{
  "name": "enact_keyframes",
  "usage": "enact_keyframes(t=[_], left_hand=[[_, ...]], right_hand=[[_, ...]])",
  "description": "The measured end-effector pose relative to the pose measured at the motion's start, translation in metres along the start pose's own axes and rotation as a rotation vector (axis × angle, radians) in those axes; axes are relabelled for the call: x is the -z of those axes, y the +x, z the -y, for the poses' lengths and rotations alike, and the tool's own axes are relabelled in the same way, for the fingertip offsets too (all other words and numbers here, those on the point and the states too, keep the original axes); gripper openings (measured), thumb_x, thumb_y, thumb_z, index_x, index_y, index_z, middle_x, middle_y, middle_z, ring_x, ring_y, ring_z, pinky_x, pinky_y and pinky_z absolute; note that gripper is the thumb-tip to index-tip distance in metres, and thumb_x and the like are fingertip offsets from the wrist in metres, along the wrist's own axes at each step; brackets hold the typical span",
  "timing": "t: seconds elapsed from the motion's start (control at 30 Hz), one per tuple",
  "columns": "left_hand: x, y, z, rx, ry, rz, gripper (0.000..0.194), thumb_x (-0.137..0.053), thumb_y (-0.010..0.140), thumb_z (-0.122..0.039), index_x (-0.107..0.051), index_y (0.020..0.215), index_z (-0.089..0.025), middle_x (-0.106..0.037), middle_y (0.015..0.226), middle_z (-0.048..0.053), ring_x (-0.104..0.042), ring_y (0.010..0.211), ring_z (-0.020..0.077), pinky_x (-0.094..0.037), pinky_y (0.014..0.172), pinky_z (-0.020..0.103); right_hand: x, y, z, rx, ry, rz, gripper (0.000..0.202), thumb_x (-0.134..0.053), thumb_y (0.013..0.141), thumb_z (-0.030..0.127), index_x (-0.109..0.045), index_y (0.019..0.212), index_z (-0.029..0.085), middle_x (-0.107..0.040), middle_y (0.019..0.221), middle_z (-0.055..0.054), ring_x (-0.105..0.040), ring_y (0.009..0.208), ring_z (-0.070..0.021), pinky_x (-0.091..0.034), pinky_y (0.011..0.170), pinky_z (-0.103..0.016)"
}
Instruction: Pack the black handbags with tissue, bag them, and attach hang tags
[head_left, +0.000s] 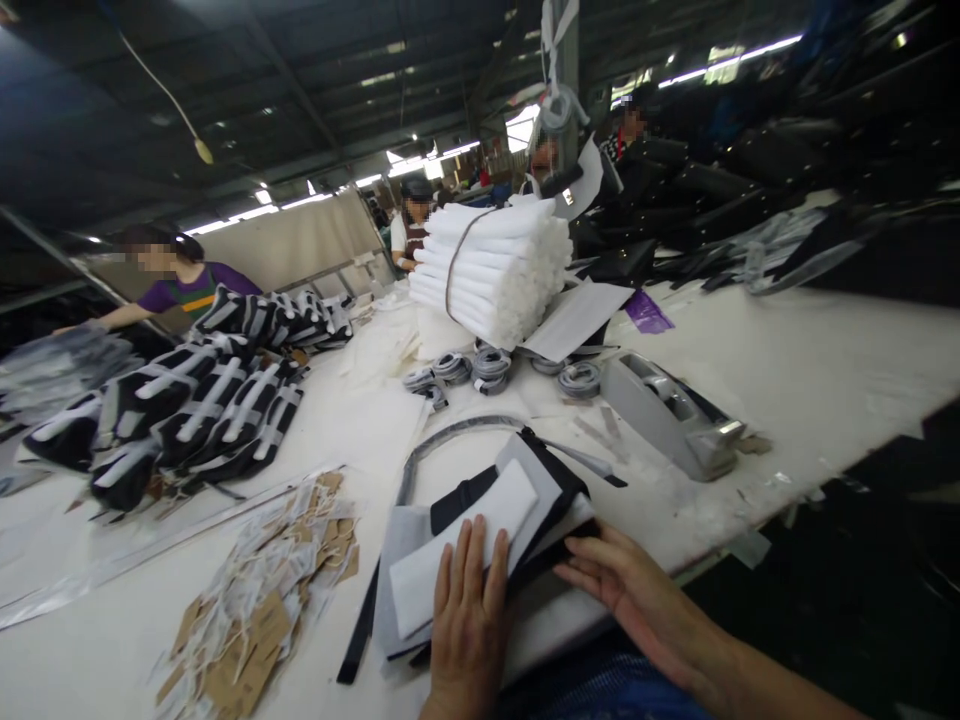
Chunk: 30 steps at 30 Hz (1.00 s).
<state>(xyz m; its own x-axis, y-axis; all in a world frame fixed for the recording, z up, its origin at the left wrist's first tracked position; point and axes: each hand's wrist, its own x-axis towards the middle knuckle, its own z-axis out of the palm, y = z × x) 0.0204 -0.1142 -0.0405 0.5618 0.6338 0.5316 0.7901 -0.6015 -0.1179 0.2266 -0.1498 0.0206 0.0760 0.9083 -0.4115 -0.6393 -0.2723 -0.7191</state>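
In front of me on the table lies a black-and-grey fabric bag [559, 475], folded flat, with a grey-and-black strap [450, 427] looping behind it. A white padded sheet [450, 560] rests on top of the bag. My left hand [471, 610] presses flat on this sheet, fingers stretched out. At the bag's right edge, my right hand [637, 590] grips the black fabric with its fingertips; part of its fingers is hidden by the edge.
Brown cardboard tags with white strings [255, 620] lie left. Beyond are stacked black-and-grey bags [202, 410], a tied white bundle [487, 265], coiled grey straps [491, 368] and a grey tape dispenser [667, 415]. A person in purple [187, 290] works at the far left.
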Motion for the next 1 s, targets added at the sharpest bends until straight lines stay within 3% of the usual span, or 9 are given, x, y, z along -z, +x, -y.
enact_keyframes(t=[0.1, 0.2, 0.3, 0.4, 0.5, 0.63, 0.83, 1.0], left_hand=[[-0.002, 0.002, 0.010, -0.020, 0.015, -0.008, 0.063, -0.048, 0.097, -0.020, -0.026, 0.156, -0.017, -0.043, 0.154, 0.016, -0.041, 0.143, 0.0316, -0.049, 0.106, 0.048], [0.001, 0.007, 0.020, 0.012, -0.004, -0.007, 0.065, -0.045, 0.097, -0.016, -0.023, 0.157, -0.019, -0.042, 0.155, 0.014, -0.041, 0.143, 0.0298, -0.050, 0.106, 0.046], [0.004, 0.012, 0.028, 0.076, -0.034, -0.034, 0.067, -0.044, 0.095, -0.012, -0.021, 0.158, -0.021, -0.043, 0.155, 0.012, -0.042, 0.142, 0.0281, -0.050, 0.107, 0.045], [0.002, 0.015, 0.034, 0.109, -0.068, -0.064, 0.069, -0.044, 0.095, -0.012, -0.020, 0.158, -0.023, -0.042, 0.156, 0.011, -0.042, 0.142, 0.0274, -0.048, 0.109, 0.045], [-0.001, 0.016, 0.037, 0.125, -0.092, -0.079, 0.070, -0.045, 0.094, -0.012, -0.020, 0.158, -0.024, -0.042, 0.156, 0.010, -0.042, 0.142, 0.0271, -0.047, 0.110, 0.045], [-0.002, 0.016, 0.038, 0.138, -0.106, -0.075, 0.073, -0.047, 0.092, -0.009, -0.020, 0.158, -0.026, -0.042, 0.156, 0.009, -0.043, 0.142, 0.0263, -0.047, 0.110, 0.044], [0.000, 0.017, 0.038, 0.124, -0.102, -0.059, 0.072, -0.048, 0.093, -0.010, -0.020, 0.158, -0.024, -0.041, 0.156, 0.011, -0.043, 0.142, 0.0278, -0.048, 0.109, 0.046], [-0.001, 0.017, 0.039, 0.131, -0.101, -0.043, 0.073, -0.048, 0.092, -0.010, -0.020, 0.158, -0.023, -0.039, 0.157, 0.010, -0.042, 0.142, 0.0283, -0.047, 0.109, 0.047]], right_hand=[[0.002, 0.004, 0.008, 0.046, -0.164, 0.107, 0.019, -0.068, 0.081, 0.025, -0.071, 0.099, 0.020, -0.072, 0.089, -0.001, -0.068, 0.095, -0.0204, -0.054, 0.099, -0.042], [0.029, 0.017, 0.025, 0.259, -0.655, 0.193, 0.028, -0.060, 0.090, 0.033, -0.070, 0.113, 0.022, -0.074, 0.105, -0.005, -0.069, 0.103, -0.0250, -0.053, 0.098, -0.044], [0.077, 0.038, 0.047, 0.744, -1.278, 0.002, 0.029, -0.053, 0.095, 0.033, -0.071, 0.116, 0.021, -0.070, 0.121, -0.009, -0.064, 0.115, -0.0273, -0.047, 0.107, -0.046], [0.122, 0.062, 0.061, 0.964, -1.740, -0.170, 0.032, -0.049, 0.096, 0.025, -0.067, 0.120, 0.015, -0.067, 0.124, -0.015, -0.063, 0.115, -0.0284, -0.051, 0.101, -0.045], [0.141, 0.076, 0.067, 0.964, -1.951, -0.221, 0.024, -0.049, 0.095, 0.020, -0.071, 0.105, 0.014, -0.071, 0.108, -0.013, -0.066, 0.100, -0.0276, -0.055, 0.086, -0.040], [0.136, 0.079, 0.068, 0.937, -2.009, -0.235, 0.024, -0.049, 0.095, 0.019, -0.071, 0.088, 0.017, -0.071, 0.090, -0.009, -0.066, 0.084, -0.0268, -0.051, 0.075, -0.039], [0.134, 0.087, 0.066, 0.929, -2.017, -0.222, 0.023, -0.051, 0.096, 0.018, -0.070, 0.109, 0.017, -0.071, 0.110, -0.011, -0.064, 0.102, -0.0270, -0.049, 0.084, -0.038], [0.127, 0.089, 0.076, 0.858, -2.016, -0.186, 0.023, -0.051, 0.096, 0.020, -0.073, 0.092, 0.016, -0.070, 0.090, -0.010, -0.065, 0.090, -0.0269, -0.050, 0.082, -0.039]])
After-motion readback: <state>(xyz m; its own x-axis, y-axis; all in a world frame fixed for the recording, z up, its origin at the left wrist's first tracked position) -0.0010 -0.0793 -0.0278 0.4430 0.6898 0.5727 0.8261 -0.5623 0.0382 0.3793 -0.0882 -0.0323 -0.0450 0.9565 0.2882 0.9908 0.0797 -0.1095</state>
